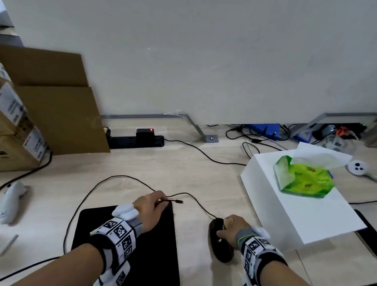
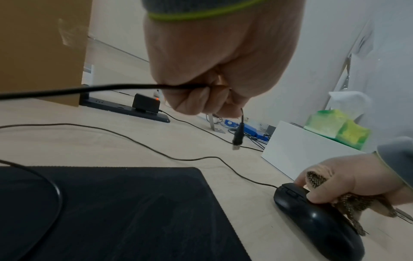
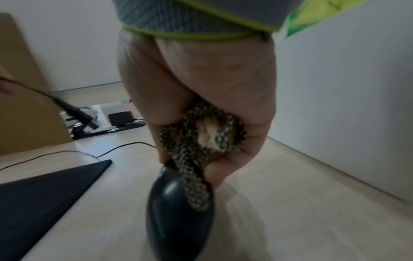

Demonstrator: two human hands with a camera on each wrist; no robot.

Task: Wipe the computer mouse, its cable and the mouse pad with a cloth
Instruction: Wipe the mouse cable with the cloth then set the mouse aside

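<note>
A black mouse lies on the wooden desk, just right of the black mouse pad. My right hand grips a bunched, speckled cloth and presses it on the mouse. The thin black cable loops from the mouse across the desk. My left hand pinches the cable near its USB plug, above the pad's far edge. The plug hangs free below my left hand.
A white box with a green tissue pack stands right of the mouse. Cardboard boxes fill the left. A black power strip lies by the wall. A white controller and other cables lie at the left.
</note>
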